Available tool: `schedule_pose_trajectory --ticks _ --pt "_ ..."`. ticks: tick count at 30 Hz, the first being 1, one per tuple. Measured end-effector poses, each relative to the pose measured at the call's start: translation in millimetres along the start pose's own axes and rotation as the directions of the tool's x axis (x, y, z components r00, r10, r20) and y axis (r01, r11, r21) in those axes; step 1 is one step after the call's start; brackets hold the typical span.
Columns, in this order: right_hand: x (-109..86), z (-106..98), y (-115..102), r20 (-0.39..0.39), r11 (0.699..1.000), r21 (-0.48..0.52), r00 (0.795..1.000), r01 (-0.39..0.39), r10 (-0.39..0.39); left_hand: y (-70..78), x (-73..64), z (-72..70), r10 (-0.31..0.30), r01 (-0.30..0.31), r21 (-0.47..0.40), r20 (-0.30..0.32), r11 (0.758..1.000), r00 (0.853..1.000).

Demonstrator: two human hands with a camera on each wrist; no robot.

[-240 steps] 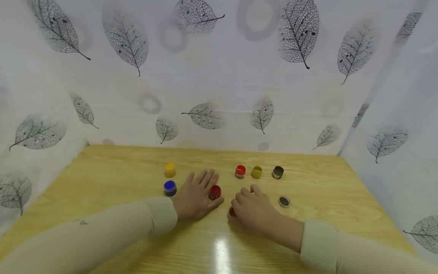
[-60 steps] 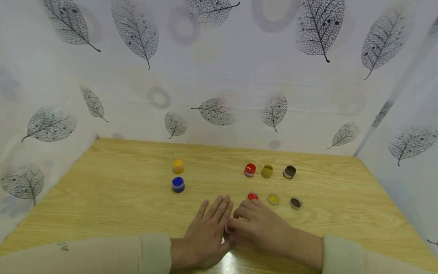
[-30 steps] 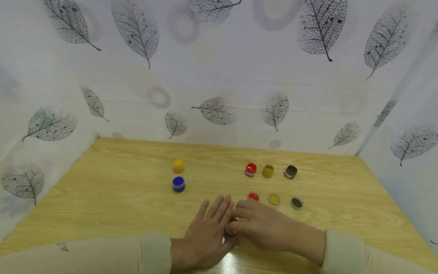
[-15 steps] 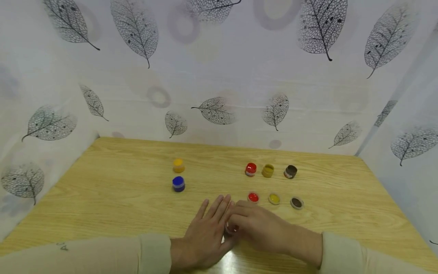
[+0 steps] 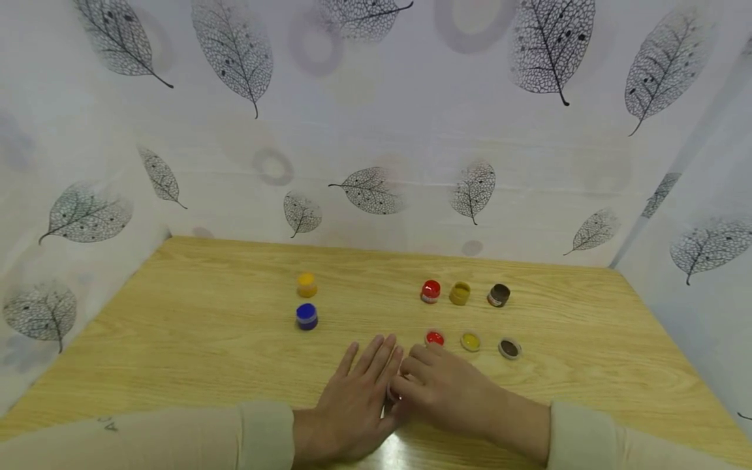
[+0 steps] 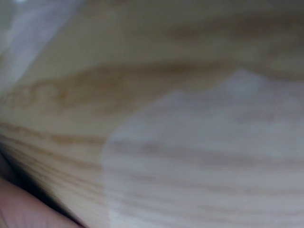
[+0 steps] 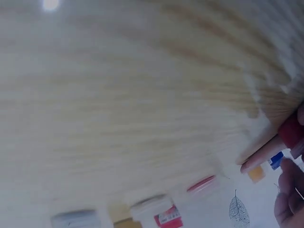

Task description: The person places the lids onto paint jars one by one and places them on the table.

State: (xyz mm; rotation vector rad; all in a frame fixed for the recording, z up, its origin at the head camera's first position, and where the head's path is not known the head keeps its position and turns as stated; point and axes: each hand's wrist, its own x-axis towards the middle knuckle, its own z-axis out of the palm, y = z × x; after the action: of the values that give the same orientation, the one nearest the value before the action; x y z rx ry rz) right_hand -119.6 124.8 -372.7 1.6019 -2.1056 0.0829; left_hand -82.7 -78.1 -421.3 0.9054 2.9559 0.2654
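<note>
A dark red paint jar [image 5: 393, 393] stands near the front of the table, mostly hidden between my two hands. My left hand [image 5: 355, 408] lies alongside it with straight fingers, the jar in the gap between index finger and thumb. Curled fingers of my right hand [image 5: 449, 395] grip the top of the jar from the right. In the right wrist view the dark red jar [image 7: 290, 130] shows at the right edge among the fingers. The left wrist view holds mostly blurred tabletop, with a bit of skin [image 6: 23, 209] at the lower left.
Open jars of red [image 5: 431, 292], yellow [image 5: 460, 294] and dark brown paint [image 5: 499, 296] stand in a row. Before them lie a red lid [image 5: 435, 337], a yellow lid [image 5: 470, 341] and a brown lid [image 5: 510, 348]. Orange [image 5: 307, 285] and blue jars [image 5: 307, 316] stand left.
Since 8 seconds ago, both hands and the dark red jar have come nearer the front edge. The red lid now lies beside the yellow one. Lately the right fingers shift slightly on the jar.
</note>
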Motion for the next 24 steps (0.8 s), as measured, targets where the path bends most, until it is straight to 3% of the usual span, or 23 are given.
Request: schedule_pose_trajectory --ticks 3,5,10,19,24 --pt "-4.2 0 3 0.056 0.986 -0.156 0.997 0.056 -0.048 1.2 0.0 0.1 -0.008 0.007 -0.002 -0.004 1.0 1.0" --pt "-6.8 0 5 0.1 0.976 -0.201 0.993 0.079 -0.06 2.1 0.0 -0.1 -0.017 0.017 0.002 -0.004 1.0 1.0" --pt "-10.1 2 6 0.146 0.982 -0.176 0.989 0.064 -0.039 3.1 0.4 0.4 -0.025 0.025 0.019 -0.015 1.0 1.0" --pt "-2.2 7 -3 0.111 0.975 -0.224 0.993 -0.016 0.042 -0.1 -1.3 -0.7 -0.007 0.007 0.013 -0.001 1.0 1.0" --pt "-4.7 -2 10 0.212 0.983 -0.185 0.977 0.017 0.023 1.3 -0.3 -2.2 -0.016 0.016 -0.022 0.014 1.0 1.0"
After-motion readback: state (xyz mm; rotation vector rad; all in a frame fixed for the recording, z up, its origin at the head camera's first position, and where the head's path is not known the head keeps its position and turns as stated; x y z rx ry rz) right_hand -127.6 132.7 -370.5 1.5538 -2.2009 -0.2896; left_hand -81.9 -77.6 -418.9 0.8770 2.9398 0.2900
